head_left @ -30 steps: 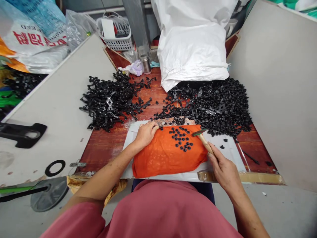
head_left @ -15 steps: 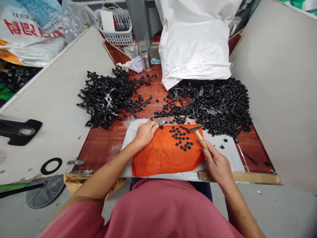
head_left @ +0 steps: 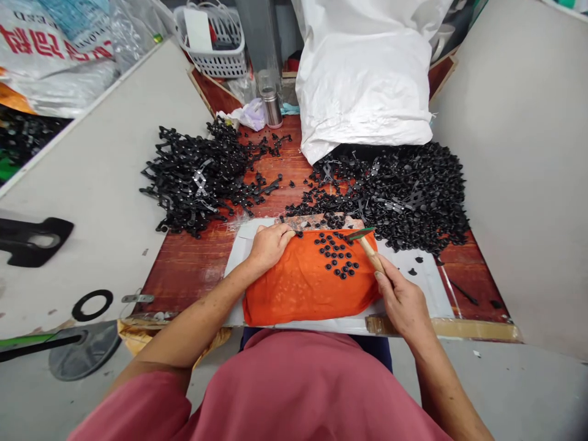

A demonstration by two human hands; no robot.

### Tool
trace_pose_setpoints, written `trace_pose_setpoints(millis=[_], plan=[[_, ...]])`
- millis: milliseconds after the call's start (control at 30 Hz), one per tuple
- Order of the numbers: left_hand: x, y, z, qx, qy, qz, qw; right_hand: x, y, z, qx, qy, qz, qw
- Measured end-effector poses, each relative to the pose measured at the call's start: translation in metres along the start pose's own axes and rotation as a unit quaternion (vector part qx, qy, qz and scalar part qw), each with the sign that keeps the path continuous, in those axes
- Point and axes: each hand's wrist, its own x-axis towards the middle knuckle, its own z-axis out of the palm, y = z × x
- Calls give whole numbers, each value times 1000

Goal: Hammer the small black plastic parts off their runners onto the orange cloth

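Note:
An orange cloth [head_left: 294,288] lies over a pale board at the table's front. My left hand [head_left: 271,246] is closed on its far left corner, the thumb near one small black round piece [head_left: 299,234]. My right hand [head_left: 407,300] wraps round the wooden handle of a hammer [head_left: 371,252]. The hammer's green-edged head rests low over the cloth's far right edge, beside several small black button-like pieces [head_left: 337,255] on the cloth. What lies directly beneath the head is hidden.
Black linked parts form a pile [head_left: 193,177] on the left; loose black pieces form another pile [head_left: 413,196] on the right. Behind stand a white sack [head_left: 365,79], a metal flask [head_left: 272,107] and a grey basket [head_left: 220,61]. Pale panels [head_left: 519,153] slope up at both sides.
The hammer head has shifted slightly left and its green side shows more. The left hand stays at the cloth's corner. The whole view has tilted a little.

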Motion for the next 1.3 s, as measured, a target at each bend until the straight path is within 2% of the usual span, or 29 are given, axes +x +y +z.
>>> trace_pose_setpoints(millis=[167,367,467,600,700,867,1033,1200,1300], plan=[[-1,-1,1,8,10,2,1000,5,-14,-2,-35,-23,-32,999],[-2,1,2,29,17,14,999,20,-50,3,-93,-70,-118,986],[-3,2,2,42,20,5,999,28,-66,7,-105,-55,-155,981],[-4,1,2,49,20,0,999,33,-79,10,-96,-5,-179,979],[-4,1,2,54,18,3,998,35,-84,12,-97,2,-189,977],[-3,2,1,53,13,-2,999,35,-89,21,-171,-32,-195,965],[-2,3,2,37,10,-2,999,31,-88,27,-129,7,-198,972],[0,2,2,-8,11,-21,1000,32,-86,27,-152,-25,-185,971],[0,0,1,-55,16,-30,998,32,-83,21,-102,11,-166,981]])
